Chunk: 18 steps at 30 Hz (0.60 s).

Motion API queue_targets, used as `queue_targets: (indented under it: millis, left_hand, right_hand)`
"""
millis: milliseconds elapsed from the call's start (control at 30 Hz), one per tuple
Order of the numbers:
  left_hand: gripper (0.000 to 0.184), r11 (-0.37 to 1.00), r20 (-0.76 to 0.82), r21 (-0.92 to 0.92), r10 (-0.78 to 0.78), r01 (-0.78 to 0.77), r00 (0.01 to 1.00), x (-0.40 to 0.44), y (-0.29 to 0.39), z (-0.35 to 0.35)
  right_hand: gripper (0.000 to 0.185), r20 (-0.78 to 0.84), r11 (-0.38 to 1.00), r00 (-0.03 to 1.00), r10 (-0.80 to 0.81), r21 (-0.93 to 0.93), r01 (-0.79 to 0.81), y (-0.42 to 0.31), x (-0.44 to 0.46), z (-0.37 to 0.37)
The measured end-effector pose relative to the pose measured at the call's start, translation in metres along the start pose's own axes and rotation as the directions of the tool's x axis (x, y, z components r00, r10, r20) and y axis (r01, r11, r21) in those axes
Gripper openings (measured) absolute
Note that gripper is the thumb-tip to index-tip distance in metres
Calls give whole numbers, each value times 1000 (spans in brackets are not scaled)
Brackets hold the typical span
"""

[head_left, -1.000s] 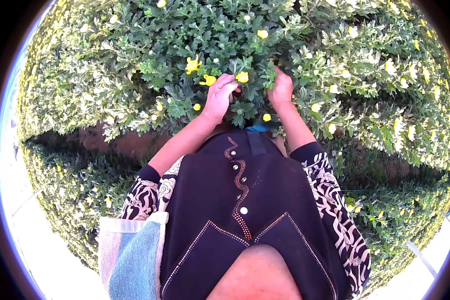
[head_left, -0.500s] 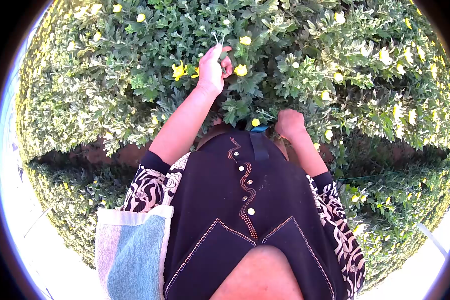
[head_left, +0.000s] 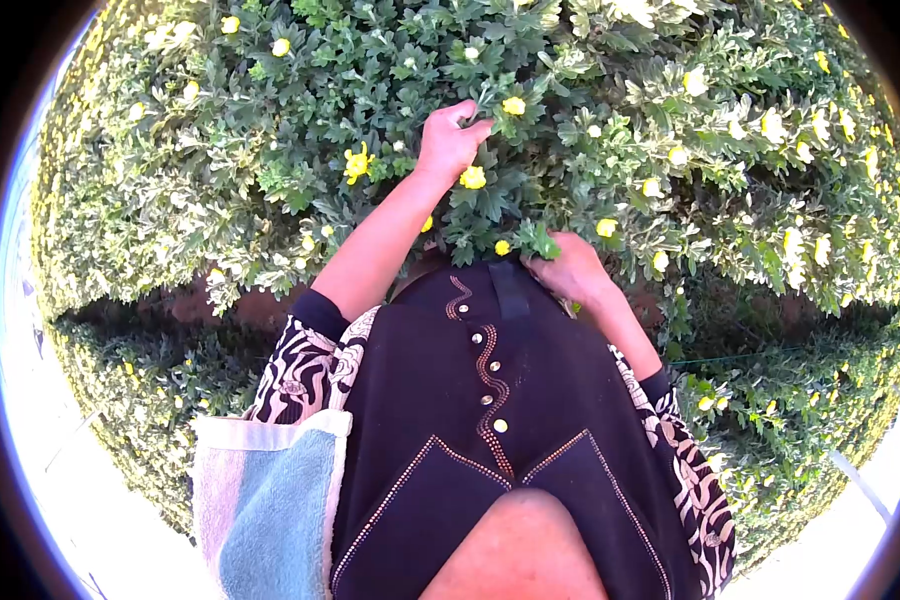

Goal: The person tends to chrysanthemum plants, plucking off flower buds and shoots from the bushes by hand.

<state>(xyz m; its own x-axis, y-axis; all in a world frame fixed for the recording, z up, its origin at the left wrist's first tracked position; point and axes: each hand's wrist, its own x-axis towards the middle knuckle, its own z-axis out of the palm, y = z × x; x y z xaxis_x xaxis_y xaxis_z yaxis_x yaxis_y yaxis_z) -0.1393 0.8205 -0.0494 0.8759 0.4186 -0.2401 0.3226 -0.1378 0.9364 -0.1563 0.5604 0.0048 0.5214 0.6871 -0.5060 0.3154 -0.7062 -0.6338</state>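
Among the chrysanthemum plants (head_left: 360, 80), my left hand (head_left: 452, 142) reaches forward, thumb and forefinger closed around a thin leafy stem (head_left: 483, 108). A yellow flower (head_left: 513, 105) stands just right of those fingertips, and another yellow flower (head_left: 472, 178) is below the hand. My right hand (head_left: 568, 268) is low, close to the front of the dark top (head_left: 450, 370), with its fingers curled. Its fingertips are partly hidden, and what they grip cannot be made out. A green leafy sprig (head_left: 540, 240) shows right beside them.
Dense foliage with yellow flowers and pale buds surrounds both hands. A dark gap with brown soil (head_left: 240, 306) runs between this row and the plants nearer me. A pink and blue towel (head_left: 270, 500) hangs at my left side.
My left hand has shifted right and slightly down, and its fingers have turned toward the stem. My right hand has moved left and down, closer to my body.
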Motion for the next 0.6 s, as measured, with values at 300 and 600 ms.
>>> queue_targets:
  millis: [300,600]
  left_hand:
    - [24,985,-96,-141,88,-101,991,22,5,34]
    - [17,880,-72,-472,-93,48,993,49,-1,45]
  right_hand:
    - [24,-157,996,985,70,-50,-78,33,-85,6]
    - [19,-422,965,870,253,49,-257,93,-125,32]
